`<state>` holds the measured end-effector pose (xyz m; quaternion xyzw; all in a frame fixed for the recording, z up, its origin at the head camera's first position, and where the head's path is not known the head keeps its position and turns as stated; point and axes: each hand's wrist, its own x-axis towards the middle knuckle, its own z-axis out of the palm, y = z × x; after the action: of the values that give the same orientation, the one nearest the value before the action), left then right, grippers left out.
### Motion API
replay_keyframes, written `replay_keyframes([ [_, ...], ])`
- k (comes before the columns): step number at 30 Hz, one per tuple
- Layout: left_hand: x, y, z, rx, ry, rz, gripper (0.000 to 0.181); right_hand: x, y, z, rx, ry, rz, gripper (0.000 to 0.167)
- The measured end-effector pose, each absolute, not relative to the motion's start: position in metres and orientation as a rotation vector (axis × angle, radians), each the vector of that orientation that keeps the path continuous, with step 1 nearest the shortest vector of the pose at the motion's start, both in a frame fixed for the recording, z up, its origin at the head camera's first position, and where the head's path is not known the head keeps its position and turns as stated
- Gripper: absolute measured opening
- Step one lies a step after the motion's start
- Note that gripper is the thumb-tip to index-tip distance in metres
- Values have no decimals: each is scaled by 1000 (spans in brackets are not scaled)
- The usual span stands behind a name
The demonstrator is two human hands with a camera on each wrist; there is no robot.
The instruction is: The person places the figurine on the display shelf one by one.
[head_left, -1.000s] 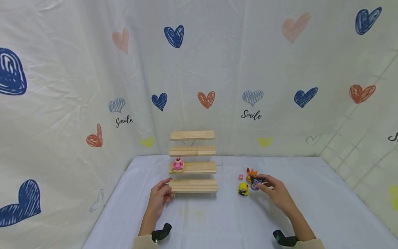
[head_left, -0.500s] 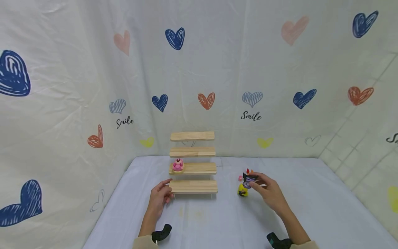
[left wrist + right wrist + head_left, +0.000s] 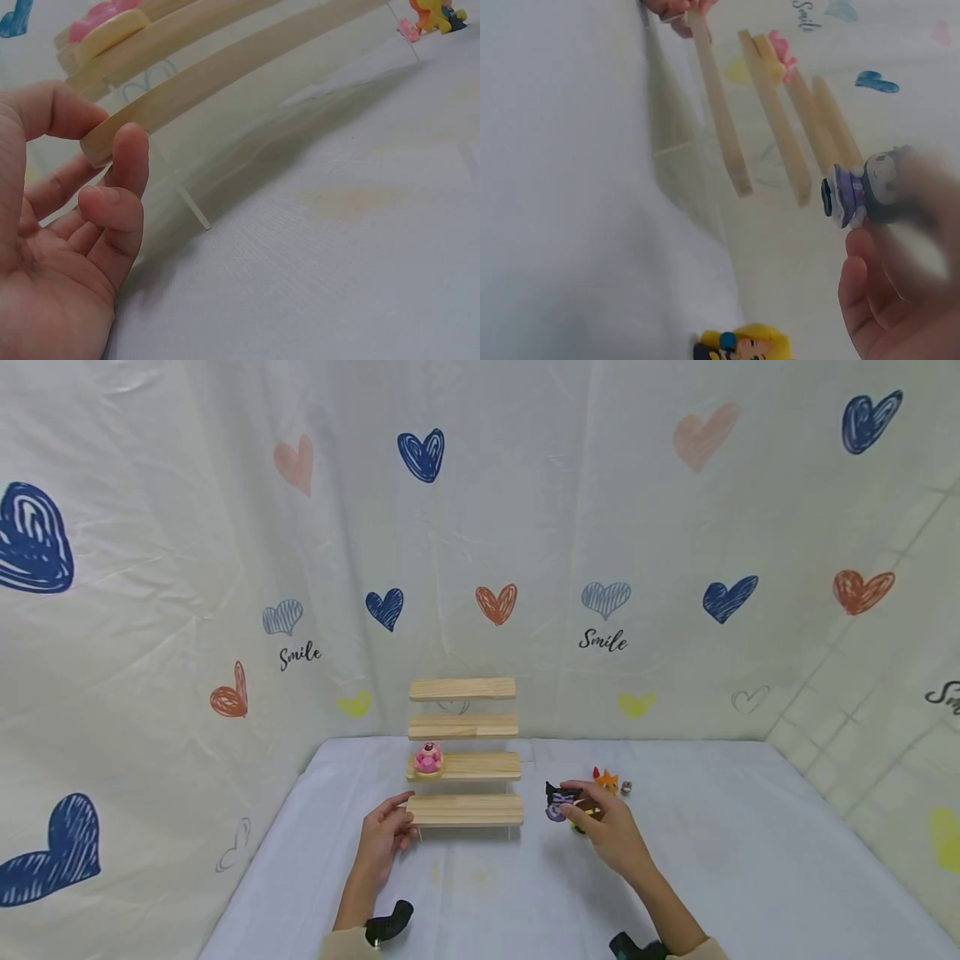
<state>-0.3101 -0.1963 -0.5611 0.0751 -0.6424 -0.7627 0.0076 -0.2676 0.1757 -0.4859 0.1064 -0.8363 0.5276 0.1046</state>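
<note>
Where legible, read "Smile" on backdrop (image 3: 540,510); found right hand (image 3: 611,837) with fingers pinched on black-and-purple figurine (image 3: 557,806), right of wooden stand (image 3: 480,766); found left hand (image 3: 381,837) with fingers gripping lowest board (image 3: 468,810)

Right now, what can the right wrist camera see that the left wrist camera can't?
Only the right wrist view shows the right hand, holding the black-and-purple figure. Only the left wrist view shows a tiny pink figure. Both show the left hand, the wooden shelf, the pink-topped toy and the yellow figure.
</note>
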Motion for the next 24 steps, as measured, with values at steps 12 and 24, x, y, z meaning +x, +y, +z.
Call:
replay_keyframes([
  [12,-310,-197,-560,238,-2010,-2378,48,-283,129,-473,328,-2490,1524,35],
  [24,-309,-198,-560,234,-2023,-2375,47,-310,97,-452,454,-2445,1546,34],
])
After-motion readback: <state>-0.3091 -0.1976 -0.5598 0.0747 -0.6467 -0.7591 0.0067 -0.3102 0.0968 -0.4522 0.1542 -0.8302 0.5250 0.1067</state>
